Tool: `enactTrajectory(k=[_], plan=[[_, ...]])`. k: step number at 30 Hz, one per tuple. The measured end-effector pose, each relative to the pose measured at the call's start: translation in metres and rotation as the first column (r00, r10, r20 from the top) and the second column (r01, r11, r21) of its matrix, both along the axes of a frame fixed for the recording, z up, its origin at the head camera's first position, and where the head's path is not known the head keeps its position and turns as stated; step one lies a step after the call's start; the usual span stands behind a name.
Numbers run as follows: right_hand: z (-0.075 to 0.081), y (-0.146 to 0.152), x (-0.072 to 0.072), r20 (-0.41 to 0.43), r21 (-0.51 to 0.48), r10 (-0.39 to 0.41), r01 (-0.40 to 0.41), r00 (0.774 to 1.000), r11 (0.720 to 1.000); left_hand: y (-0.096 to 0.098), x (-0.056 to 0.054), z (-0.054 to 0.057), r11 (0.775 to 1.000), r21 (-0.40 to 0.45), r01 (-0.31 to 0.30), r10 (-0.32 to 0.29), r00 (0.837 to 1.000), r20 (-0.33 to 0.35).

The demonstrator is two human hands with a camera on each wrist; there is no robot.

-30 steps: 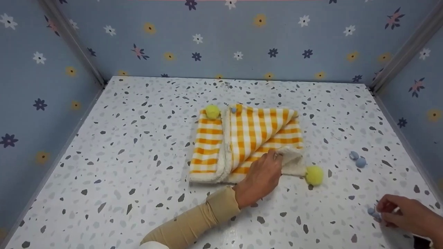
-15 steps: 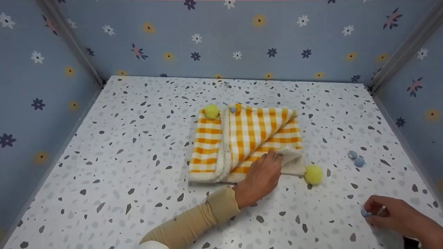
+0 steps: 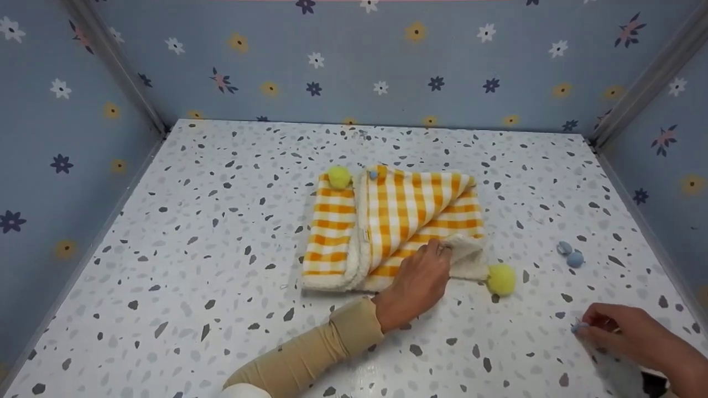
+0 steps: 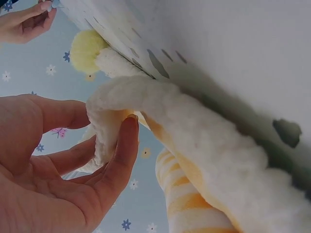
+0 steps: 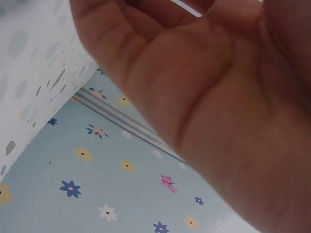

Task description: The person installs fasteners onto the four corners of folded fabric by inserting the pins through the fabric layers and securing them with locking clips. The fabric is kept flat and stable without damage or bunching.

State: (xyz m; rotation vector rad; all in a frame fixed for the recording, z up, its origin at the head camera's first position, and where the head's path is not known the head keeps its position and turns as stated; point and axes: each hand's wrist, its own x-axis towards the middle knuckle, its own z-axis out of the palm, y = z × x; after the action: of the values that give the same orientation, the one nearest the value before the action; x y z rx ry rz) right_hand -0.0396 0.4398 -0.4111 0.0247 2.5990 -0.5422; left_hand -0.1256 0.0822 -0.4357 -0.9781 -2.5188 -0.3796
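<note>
Nearest you, your right hand (image 3: 630, 334) pinches a small pale-blue round clip (image 3: 579, 327) just above the speckled white tabletop (image 3: 221, 249), while farther in your left hand (image 3: 416, 284) grips the fleecy white corner of the folded orange-and-white checked fleece blanket (image 3: 398, 221), beside its yellow pompom (image 3: 501, 278), mid-table.

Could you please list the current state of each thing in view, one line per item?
checked blanket: folded, lying on the table, one fleecy corner lifted.
left hand: pinches that fleecy corner.
right hand: pinches a small blue clip at its fingertips.
near pompom: resting on the table beside the blanket's corner.
far pompom: lying at the blanket's far edge.
blue clips: a loose pair on the table, untouched.
</note>
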Motion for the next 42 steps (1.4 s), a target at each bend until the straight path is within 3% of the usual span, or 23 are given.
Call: enactTrajectory(k=[6, 16, 23, 27, 33, 37, 42], plan=[[0.005, -0.004, -0.005, -0.118, -0.006, 0.058, -0.059, 0.991, 0.998, -0.001, -0.001, 0.000, 1.000, 0.011, 0.011, -0.011, 1.000, -0.004], [0.013, -0.024, -0.019, -0.304, 0.025, 0.115, -0.113, 0.946, 0.993, -0.003, -0.003, 0.006, 0.997, 0.068, 0.041, -0.047, 0.995, 0.090], [0.023, -0.041, -0.037, -0.413, -0.002, 0.210, -0.231, 0.886, 0.973, -0.003, -0.006, 0.009, 0.988, 0.143, 0.055, -0.073, 0.989, 0.129], [0.028, -0.052, -0.048, -0.484, -0.001, 0.281, -0.322, 0.829, 0.947, -0.005, -0.008, 0.011, 0.983, 0.172, 0.057, -0.083, 0.986, 0.148], [0.034, -0.068, -0.062, -0.528, -0.003, 0.331, -0.391, 0.782, 0.920, -0.006, -0.011, 0.010, 0.976, 0.205, 0.078, -0.104, 0.988, 0.117], [0.034, -0.076, -0.072, -0.583, 0.027, 0.375, -0.444, 0.721, 0.896, -0.007, -0.012, 0.010, 0.967, 0.236, 0.094, -0.127, 0.983, 0.132], [0.031, -0.084, -0.080, -0.632, 0.020, 0.404, -0.508, 0.661, 0.861, -0.009, -0.012, 0.012, 0.953, 0.290, 0.093, -0.147, 0.975, 0.169]])
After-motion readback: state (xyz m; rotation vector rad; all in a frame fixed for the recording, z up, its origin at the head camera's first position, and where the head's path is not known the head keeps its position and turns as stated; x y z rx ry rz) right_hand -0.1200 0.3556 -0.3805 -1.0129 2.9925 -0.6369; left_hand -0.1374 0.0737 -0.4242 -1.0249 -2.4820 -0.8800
